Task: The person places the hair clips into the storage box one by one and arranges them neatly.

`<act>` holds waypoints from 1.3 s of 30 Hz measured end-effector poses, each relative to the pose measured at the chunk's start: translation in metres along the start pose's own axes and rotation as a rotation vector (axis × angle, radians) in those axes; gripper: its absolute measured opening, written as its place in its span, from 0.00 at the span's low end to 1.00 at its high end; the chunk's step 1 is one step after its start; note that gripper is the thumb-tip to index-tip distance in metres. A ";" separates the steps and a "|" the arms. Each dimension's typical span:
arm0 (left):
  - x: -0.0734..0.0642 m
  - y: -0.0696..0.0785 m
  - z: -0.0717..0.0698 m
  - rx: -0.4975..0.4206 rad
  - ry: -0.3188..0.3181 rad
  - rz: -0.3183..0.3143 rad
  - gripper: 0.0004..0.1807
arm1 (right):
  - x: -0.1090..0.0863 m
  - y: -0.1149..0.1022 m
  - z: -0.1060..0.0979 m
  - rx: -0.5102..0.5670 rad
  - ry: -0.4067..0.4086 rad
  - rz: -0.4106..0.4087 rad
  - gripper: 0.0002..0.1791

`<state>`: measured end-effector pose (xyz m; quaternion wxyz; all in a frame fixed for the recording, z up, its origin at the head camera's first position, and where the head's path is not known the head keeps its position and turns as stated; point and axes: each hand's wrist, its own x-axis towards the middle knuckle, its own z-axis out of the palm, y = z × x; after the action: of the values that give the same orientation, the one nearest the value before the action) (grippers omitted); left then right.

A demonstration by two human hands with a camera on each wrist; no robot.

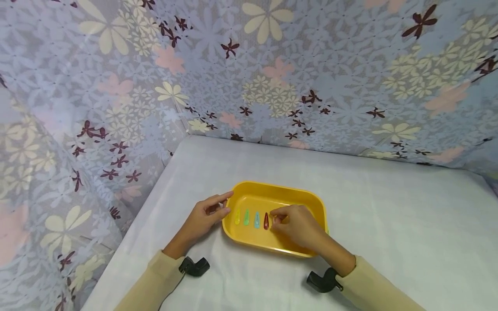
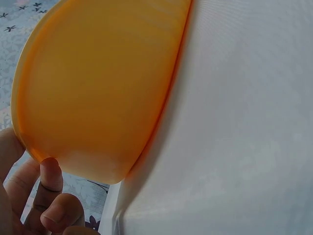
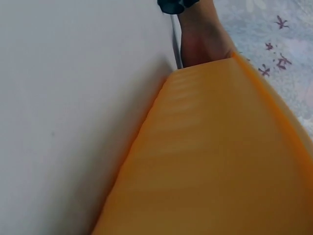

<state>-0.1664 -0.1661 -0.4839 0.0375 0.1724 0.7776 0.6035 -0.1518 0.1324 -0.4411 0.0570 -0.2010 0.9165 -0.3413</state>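
Note:
A yellow plastic tray (image 1: 272, 247) rests on the white cloth. On its floor lie snap hair clips in a row: a yellow clip (image 1: 237, 217), a green clip (image 1: 247, 217), a light blue clip (image 1: 256, 220) and a dark red clip (image 1: 266, 220). My left hand (image 1: 204, 216) grips the tray's left end, fingers at the rim; the left wrist view shows fingertips against the outer wall (image 2: 98, 98). Inside the tray, my right hand (image 1: 297, 222) has bent fingers, with thumb and index tips apart just right of the red clip. Whether they touch it, I cannot tell. The tray wall (image 3: 205, 147) hides those fingers in the right wrist view.
White cloth (image 1: 389, 224) covers the surface around the tray. Floral fabric (image 1: 330, 77) hangs behind it and to the left. Black camera mounts (image 1: 194, 266) sit at both wrists, close to the tray's near side.

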 end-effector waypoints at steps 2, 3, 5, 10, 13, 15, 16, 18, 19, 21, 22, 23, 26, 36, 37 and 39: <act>0.001 0.001 0.001 0.002 -0.005 0.005 0.24 | 0.000 0.001 0.001 -0.003 -0.002 -0.004 0.13; 0.001 0.001 0.001 0.005 -0.006 0.006 0.24 | 0.001 0.001 0.001 0.000 -0.004 -0.003 0.13; 0.000 -0.001 0.001 0.016 0.000 -0.001 0.24 | 0.002 0.002 0.003 0.006 -0.014 0.000 0.13; -0.004 -0.003 -0.001 0.035 0.023 -0.023 0.24 | 0.005 0.001 0.008 -0.025 -0.029 0.054 0.12; -0.004 -0.002 -0.001 0.042 0.026 -0.025 0.24 | 0.005 0.001 0.010 -0.060 -0.019 0.082 0.12; -0.003 -0.002 0.000 0.050 0.030 -0.027 0.24 | 0.005 0.001 0.009 -0.065 -0.014 0.081 0.13; -0.003 -0.001 0.000 0.058 0.031 -0.029 0.24 | 0.005 0.001 0.009 -0.063 -0.013 0.075 0.12; -0.002 0.000 0.001 0.067 0.029 -0.032 0.24 | 0.004 0.000 0.007 -0.023 0.004 0.080 0.11; -0.001 0.000 0.001 0.071 0.028 -0.032 0.24 | 0.003 0.000 0.005 0.002 0.027 0.082 0.10; 0.000 0.000 0.002 0.073 0.024 -0.033 0.24 | 0.001 -0.002 -0.002 0.062 0.091 0.079 0.07; 0.000 0.001 0.002 0.070 0.022 -0.030 0.24 | 0.000 -0.003 -0.007 0.095 0.134 0.074 0.06; 0.000 0.001 0.003 0.066 0.022 -0.027 0.24 | -0.002 -0.005 -0.014 0.128 0.182 0.067 0.05; 0.000 0.000 0.003 0.048 0.020 -0.020 0.24 | -0.012 -0.009 -0.038 0.201 0.300 0.040 0.05; 0.000 0.000 0.002 0.032 0.007 0.005 0.24 | -0.076 0.017 -0.099 0.364 0.466 0.145 0.15; 0.000 0.000 0.001 0.030 0.005 0.006 0.24 | -0.083 0.024 -0.100 0.380 0.468 0.162 0.15; -0.001 0.000 0.001 0.028 0.005 0.006 0.24 | -0.095 0.041 -0.099 0.369 0.462 0.215 0.17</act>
<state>-0.1654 -0.1658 -0.4840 0.0314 0.1736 0.7857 0.5929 -0.1026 0.2589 -0.3960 -0.0813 -0.0062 0.8439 -0.5303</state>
